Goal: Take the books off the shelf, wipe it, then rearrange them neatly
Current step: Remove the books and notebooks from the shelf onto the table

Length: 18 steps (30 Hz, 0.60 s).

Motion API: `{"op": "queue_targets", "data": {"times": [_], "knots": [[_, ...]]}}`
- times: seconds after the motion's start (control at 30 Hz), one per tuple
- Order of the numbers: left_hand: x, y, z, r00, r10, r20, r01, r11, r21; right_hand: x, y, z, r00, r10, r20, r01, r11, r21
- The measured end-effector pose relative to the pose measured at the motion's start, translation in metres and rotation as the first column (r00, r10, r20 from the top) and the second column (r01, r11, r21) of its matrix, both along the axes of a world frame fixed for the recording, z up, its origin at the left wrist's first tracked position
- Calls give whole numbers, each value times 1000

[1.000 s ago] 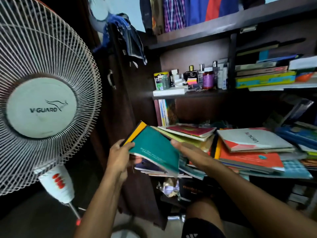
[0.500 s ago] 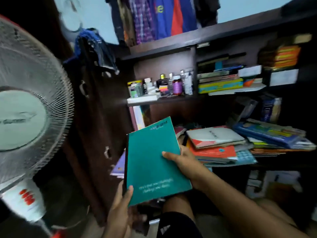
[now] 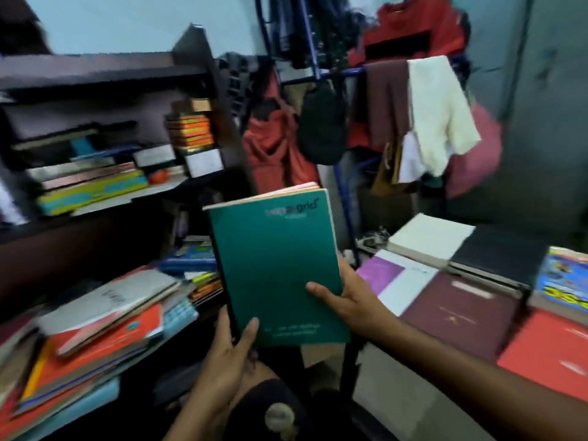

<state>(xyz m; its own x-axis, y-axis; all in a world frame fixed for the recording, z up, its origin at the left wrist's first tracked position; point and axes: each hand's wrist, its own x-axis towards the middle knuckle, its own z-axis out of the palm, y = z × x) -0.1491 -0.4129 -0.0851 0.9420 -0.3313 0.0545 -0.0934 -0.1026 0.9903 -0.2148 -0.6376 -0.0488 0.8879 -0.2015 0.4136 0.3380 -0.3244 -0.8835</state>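
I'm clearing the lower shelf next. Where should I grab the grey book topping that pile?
Take the grey book by its long front edge, coming from the front. It lies flat and tilted on the pile, with that edge overhanging towards you.

Dark shelf (image 3: 203, 316) bears a messy stack of books (image 3: 105, 326).

Dim indoor light, cool teal cast overall; source not visible. Heavy motion blur across the frame: shelf (image 3: 95, 74) edges and the book stacks at lower left (image 3: 95, 329) are smeared, titles unreadable. Sharpest area is centre, the green notebook (image 3: 273, 268), though its print is still soft. Deep shadow under the shelf boards and at bottom centre, detail lost there. Wide-angle distortion bends lines toward the edges. White cloth on the rack (image 3: 439, 116) is the brightest patch, not blown out. No glare.
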Motion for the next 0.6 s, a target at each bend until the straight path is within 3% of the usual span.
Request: {"op": "queue_targets", "data": {"times": [0.13, 0.3, 0.37, 0.5, 0.6], "knots": [[23, -71, 2, 979, -170, 115, 162, 984, 78, -19, -60, -8, 973, -230, 33, 228, 972, 57], [40, -133, 6, 916, -310, 253, 251, 938, 240, -23, -109, -25, 934, -356, 34, 351, 929, 116], [50, -155, 13, 880, -338, 332, 243, 924, 296, -19, -129, -31, 923, -383, 37, 378, 920, 100], [76, -193, 11, 863, -371, 343, 228, 891, 392, -9, -160, -50, 913, -407, -15, 406, 913, -25], [94, -208, -15, 847, -409, 340, 151, 797, 585, -5, -180, -72, 911, -396, -114, 387, 917, -94]]}}
